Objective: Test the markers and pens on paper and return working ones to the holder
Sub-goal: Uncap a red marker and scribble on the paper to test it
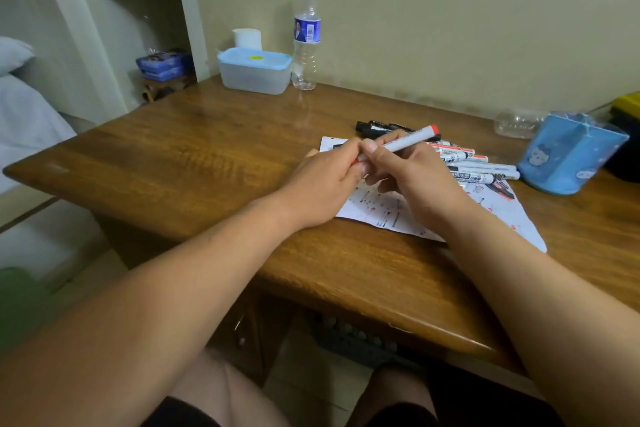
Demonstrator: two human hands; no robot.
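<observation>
My right hand grips a white marker with a red end, held slanted above the scribbled paper. My left hand pinches the marker's near end, where a bit of red cap shows between the fingers. Several white and black markers lie in a loose pile on the paper behind my hands. The blue pen holder stands at the right of the wooden desk.
A water bottle and a lidded plastic box stand by the wall at the back. An empty crushed bottle lies behind the holder. A black and yellow object sits at the far right edge.
</observation>
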